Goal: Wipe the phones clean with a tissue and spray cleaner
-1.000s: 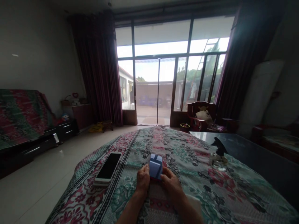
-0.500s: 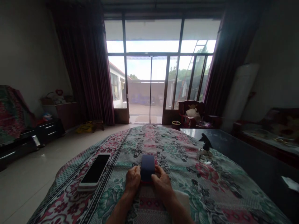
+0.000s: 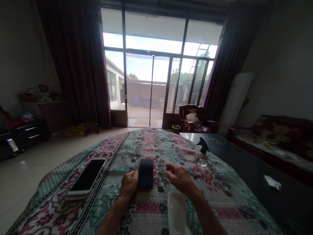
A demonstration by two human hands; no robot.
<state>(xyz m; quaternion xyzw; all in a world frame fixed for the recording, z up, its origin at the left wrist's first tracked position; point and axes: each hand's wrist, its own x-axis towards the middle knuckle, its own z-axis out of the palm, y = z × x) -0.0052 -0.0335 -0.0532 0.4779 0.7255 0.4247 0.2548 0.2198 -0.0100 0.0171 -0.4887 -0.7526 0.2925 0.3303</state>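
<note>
My left hand (image 3: 129,183) is closed on the left edge of a dark blue smartphone (image 3: 146,173), held above the flowered tablecloth. To the right of the phone, my right hand (image 3: 179,177) is apart from it, fingers loosely bent and a gap showing between thumb and fingertips, with nothing visible in them. Below that hand lies a folded white cloth or tissue (image 3: 176,212), partly beside my right forearm. A white-framed phone with a black screen (image 3: 87,178) lies at the left, on top of another pale flat object.
A clear spray bottle (image 3: 202,156) with a black trigger head stands at the right on the flowered tablecloth (image 3: 161,147). A crumpled white paper (image 3: 272,182) lies on the dark tabletop (image 3: 256,166). Beyond are a wooden armchair (image 3: 192,114) and glass doors.
My right hand has let go of the phone and moved right. The phone stays in my left hand. The view has turned slightly right, and more of the white cloth shows.
</note>
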